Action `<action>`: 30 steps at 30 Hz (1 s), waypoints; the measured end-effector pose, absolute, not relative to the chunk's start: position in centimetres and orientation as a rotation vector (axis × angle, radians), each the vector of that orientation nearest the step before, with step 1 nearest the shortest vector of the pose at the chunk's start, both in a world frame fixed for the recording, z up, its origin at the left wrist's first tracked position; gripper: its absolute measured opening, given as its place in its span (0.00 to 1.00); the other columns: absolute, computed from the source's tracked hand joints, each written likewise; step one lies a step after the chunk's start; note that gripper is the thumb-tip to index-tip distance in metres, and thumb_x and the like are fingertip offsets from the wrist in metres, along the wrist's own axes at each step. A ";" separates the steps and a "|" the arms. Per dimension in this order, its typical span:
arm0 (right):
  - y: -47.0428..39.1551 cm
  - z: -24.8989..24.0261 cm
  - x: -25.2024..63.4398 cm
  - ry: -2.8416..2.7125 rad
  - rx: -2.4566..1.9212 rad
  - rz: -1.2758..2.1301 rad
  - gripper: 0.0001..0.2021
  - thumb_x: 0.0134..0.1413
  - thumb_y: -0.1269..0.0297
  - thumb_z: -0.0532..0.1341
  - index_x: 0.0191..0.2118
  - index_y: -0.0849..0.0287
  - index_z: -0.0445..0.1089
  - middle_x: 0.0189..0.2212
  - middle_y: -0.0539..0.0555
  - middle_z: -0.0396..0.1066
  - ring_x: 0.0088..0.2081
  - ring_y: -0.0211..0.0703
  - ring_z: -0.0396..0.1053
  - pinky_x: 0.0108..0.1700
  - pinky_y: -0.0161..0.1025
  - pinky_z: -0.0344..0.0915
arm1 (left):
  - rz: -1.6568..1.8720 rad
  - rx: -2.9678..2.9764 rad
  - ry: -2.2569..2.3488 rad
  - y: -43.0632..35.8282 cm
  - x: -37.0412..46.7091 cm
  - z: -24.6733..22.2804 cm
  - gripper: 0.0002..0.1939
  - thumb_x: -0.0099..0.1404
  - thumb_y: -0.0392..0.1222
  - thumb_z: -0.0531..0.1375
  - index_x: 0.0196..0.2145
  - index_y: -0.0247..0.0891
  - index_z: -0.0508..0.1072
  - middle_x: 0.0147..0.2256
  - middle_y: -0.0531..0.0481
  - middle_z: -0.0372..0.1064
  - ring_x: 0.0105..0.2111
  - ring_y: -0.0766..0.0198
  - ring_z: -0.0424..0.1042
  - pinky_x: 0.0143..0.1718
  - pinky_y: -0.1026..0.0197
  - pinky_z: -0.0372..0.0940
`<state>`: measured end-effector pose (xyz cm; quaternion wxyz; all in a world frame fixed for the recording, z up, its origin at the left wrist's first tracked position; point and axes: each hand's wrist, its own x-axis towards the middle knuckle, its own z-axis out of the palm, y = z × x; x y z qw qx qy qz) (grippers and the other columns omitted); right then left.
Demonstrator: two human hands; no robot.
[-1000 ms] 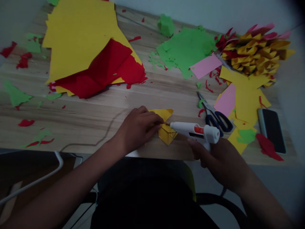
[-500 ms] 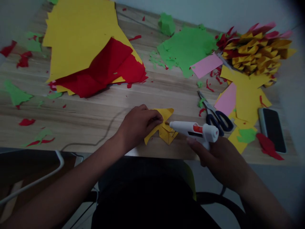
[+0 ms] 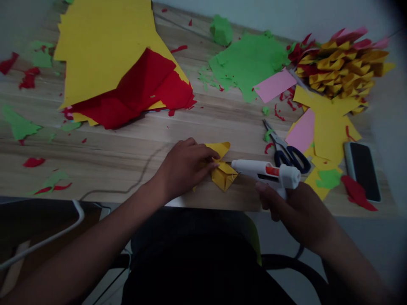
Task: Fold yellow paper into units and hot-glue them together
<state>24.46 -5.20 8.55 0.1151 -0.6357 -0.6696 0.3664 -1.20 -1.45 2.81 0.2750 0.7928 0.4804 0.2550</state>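
My left hand [image 3: 187, 167] pinches a folded piece of yellow paper [image 3: 224, 176] near the table's front edge. One curved flap of that paper sticks out beyond the fingertips, and part of it is hidden under the hand. In my right hand [image 3: 292, 209] is a white hot glue gun [image 3: 259, 168] with an orange patch on its side, my fingers wrapped round its handle. Its nozzle points left, close to the folded paper; whether the tip touches it I cannot tell.
Blue-handled scissors [image 3: 288, 152] lie right of the glue gun, near yellow sheets [image 3: 329, 131] and a phone [image 3: 362, 169]. Paper flowers [image 3: 343, 72] are heaped at the back right. Large yellow sheets [image 3: 101, 55], red paper [image 3: 143, 89] and green paper [image 3: 251, 61] lie behind.
My right hand has drawn the glue gun slightly right, away from the folded paper. The left fingers have moved over the paper, and its left flap is now mostly covered.
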 end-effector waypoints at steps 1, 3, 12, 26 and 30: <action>-5.5 8.4 24.8 -1.860 -1.874 1.159 0.23 0.58 0.43 0.58 0.22 0.56 0.68 0.14 0.51 0.67 0.15 0.39 0.63 0.17 0.36 0.57 | 0.673 2.135 1.278 -1.5 -1.2 2.9 0.12 0.66 0.46 0.63 0.46 0.42 0.77 0.37 0.52 0.78 0.38 0.58 0.70 0.42 0.55 0.60; -6.2 8.0 25.3 -1.599 -1.867 1.257 0.21 0.59 0.43 0.58 0.28 0.56 0.71 0.15 0.50 0.68 0.15 0.39 0.63 0.17 0.36 0.58 | 0.648 2.133 1.271 -1.6 -1.3 3.0 0.18 0.63 0.49 0.66 0.49 0.43 0.75 0.39 0.52 0.78 0.40 0.57 0.69 0.44 0.54 0.61; -5.2 3.9 22.3 -1.245 -1.587 1.042 0.15 0.60 0.47 0.60 0.40 0.54 0.72 0.31 0.55 0.78 0.33 0.47 0.74 0.28 0.41 0.66 | 0.462 2.290 1.308 -1.6 -0.9 3.0 0.21 0.59 0.53 0.68 0.50 0.50 0.77 0.44 0.51 0.73 0.43 0.55 0.68 0.44 0.51 0.59; -4.5 2.5 21.4 -1.365 -1.504 0.972 0.12 0.64 0.54 0.58 0.45 0.55 0.71 0.38 0.56 0.79 0.40 0.48 0.76 0.45 0.48 0.70 | 0.204 2.526 1.319 -1.4 -0.5 4.9 0.15 0.62 0.53 0.65 0.46 0.48 0.78 0.44 0.46 0.71 0.44 0.50 0.68 0.41 0.51 0.58; -4.4 2.3 21.3 -1.393 -1.539 0.960 0.12 0.63 0.54 0.59 0.44 0.56 0.72 0.40 0.57 0.79 0.46 0.50 0.75 0.48 0.49 0.68 | 0.260 2.411 1.304 -1.3 -0.4 4.6 0.22 0.61 0.52 0.66 0.52 0.47 0.72 0.45 0.48 0.73 0.44 0.51 0.69 0.44 0.51 0.59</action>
